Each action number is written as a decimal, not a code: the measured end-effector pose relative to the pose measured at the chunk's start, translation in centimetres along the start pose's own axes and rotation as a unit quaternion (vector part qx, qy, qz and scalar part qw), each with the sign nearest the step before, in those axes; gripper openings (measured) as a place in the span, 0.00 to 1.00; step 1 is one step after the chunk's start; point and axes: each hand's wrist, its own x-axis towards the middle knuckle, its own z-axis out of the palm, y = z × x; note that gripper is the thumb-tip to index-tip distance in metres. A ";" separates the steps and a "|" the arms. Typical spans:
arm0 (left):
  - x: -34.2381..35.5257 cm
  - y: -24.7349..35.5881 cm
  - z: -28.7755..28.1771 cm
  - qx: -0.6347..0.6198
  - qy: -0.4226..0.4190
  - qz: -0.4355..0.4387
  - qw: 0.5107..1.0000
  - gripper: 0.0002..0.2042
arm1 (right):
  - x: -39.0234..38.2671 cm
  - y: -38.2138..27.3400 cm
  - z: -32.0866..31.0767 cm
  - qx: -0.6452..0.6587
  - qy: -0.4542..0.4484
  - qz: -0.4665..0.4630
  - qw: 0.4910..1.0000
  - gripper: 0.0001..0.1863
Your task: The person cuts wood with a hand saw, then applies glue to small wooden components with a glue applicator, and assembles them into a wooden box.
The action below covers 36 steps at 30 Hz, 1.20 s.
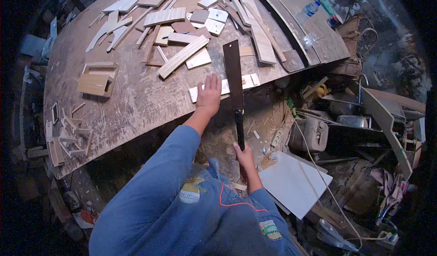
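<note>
My left hand [209, 97] lies flat, fingers stretched out, on a narrow pale wooden board [251, 81] at the table's near edge. In my right hand [245, 156], which is closed round its black handle, is a handsaw [233, 76]. Its dark, wide blade points away from me and passes over the board, just right of my left hand. Whether the teeth touch the wood I cannot tell. Part of the board is hidden behind the blade and my fingers.
Offcuts and planks [184, 58] are piled across the worn wooden table [136, 101]. Small wooden frames [73, 135] and a box-like wooden piece [96, 84] sit at left. Below right are a white panel [296, 181], a jerrycan [308, 134] and a trailing cable [314, 161]. A plastic bottle [310, 9] lies far right.
</note>
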 end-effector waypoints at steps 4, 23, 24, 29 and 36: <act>0.2 0.3 0.1 -0.010 0.005 0.000 1.000 0.22 | 3.8 -2.6 -0.3 0.137 -0.161 0.087 0.973 0.13; -0.4 -0.5 0.3 -0.016 0.031 -0.008 0.999 0.23 | 0.9 -6.4 -1.7 -0.145 0.044 -0.124 0.981 0.18; -0.2 -0.4 0.4 -0.012 0.036 -0.003 0.999 0.22 | 0.8 -7.1 -1.6 -0.194 0.057 -0.096 0.975 0.17; -0.1 -0.2 0.5 -0.016 0.038 -0.004 0.999 0.23 | 0.9 -9.0 -0.2 -0.241 0.059 -0.057 0.967 0.15; 0.0 -1.0 0.6 0.004 0.054 -0.006 0.999 0.23 | -2.0 -6.9 -0.6 -0.268 0.057 -0.068 0.959 0.15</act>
